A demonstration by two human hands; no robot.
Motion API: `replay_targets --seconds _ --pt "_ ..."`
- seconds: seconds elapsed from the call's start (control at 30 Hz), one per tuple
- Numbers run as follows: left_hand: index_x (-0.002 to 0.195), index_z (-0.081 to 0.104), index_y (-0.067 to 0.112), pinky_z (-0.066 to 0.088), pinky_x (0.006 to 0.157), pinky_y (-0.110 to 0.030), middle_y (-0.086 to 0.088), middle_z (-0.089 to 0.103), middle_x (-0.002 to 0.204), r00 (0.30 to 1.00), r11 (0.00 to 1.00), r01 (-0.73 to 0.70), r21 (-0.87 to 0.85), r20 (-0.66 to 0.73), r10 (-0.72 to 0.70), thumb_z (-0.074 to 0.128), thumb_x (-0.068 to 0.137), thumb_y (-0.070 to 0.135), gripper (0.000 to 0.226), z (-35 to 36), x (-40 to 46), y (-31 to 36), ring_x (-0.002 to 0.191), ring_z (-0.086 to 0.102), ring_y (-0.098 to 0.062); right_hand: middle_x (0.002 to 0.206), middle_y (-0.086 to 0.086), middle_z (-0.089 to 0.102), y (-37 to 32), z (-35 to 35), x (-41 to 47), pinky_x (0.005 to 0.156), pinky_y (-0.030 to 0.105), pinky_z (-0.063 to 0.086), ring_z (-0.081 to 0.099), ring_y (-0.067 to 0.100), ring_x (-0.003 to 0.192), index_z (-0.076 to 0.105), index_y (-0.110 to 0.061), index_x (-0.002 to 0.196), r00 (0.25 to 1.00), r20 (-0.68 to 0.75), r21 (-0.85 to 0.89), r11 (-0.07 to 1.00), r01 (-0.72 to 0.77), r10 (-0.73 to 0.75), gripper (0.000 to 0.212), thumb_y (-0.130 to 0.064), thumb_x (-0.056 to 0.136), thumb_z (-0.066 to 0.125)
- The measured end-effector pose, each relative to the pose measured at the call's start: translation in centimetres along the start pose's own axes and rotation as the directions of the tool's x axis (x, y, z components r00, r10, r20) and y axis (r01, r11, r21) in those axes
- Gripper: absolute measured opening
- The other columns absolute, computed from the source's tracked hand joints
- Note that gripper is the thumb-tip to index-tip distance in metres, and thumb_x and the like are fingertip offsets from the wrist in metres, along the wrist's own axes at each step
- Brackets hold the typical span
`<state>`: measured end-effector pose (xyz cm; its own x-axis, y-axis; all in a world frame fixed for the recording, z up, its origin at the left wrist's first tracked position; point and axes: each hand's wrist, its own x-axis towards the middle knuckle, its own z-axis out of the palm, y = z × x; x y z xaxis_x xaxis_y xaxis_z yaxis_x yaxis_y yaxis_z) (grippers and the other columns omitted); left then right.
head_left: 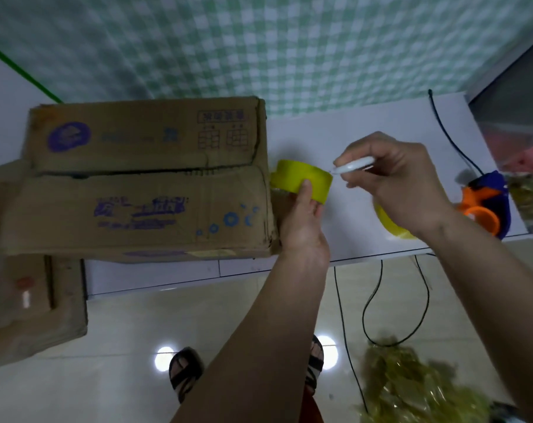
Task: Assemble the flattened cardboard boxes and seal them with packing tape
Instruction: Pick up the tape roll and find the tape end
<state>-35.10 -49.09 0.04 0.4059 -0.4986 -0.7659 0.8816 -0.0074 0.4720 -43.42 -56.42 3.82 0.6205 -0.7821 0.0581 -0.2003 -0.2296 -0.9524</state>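
Observation:
An assembled cardboard box (143, 181) with purple print stands on the white table (365, 135), its top flaps closed along a middle seam. My left hand (304, 218) grips a yellow tape roll (298, 178) just right of the box. My right hand (396, 178) pinches a small white cutter (352, 166), whose tip touches the roll's right side. A second yellow tape roll (393, 227) lies on the table, half hidden under my right wrist.
An orange and blue tape dispenser (488, 206) lies at the table's right end beside a clear container (521, 166). Another cardboard box (30, 306) sits low at left. Black cables (365, 300) hang over the tiled floor near a pile of crumpled tape (411, 386).

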Motion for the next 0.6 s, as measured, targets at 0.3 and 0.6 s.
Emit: replay_targets --seconds 0.3,0.6 --pt "0.106 0.065 0.019 0.053 0.071 -0.013 0.002 0.069 0.107 0.997 1.000 -0.015 0.015 0.075 0.014 0.062 0.093 0.021 0.013 -0.3 -0.7 0.4 0.079 0.069 -0.001 0.094 0.004 0.061 -0.3 3.4 4.1 0.077 0.022 0.047 0.062 0.022 0.088 0.070 -0.005 0.088 0.923 0.355 -0.306 0.915 0.263 -0.147 0.034 0.021 0.074 0.052" --pt "0.105 0.060 0.015 0.048 0.095 -0.027 -0.004 0.066 0.108 0.998 0.997 -0.007 0.080 0.057 0.003 0.059 0.094 0.015 0.011 -0.7 -1.0 1.2 0.101 0.061 -0.018 0.087 0.014 0.064 2.3 3.3 7.2 0.075 0.030 0.052 0.063 0.022 0.079 0.071 -0.003 0.079 0.954 0.010 -0.417 0.866 0.277 -0.301 0.032 0.021 0.069 0.053"
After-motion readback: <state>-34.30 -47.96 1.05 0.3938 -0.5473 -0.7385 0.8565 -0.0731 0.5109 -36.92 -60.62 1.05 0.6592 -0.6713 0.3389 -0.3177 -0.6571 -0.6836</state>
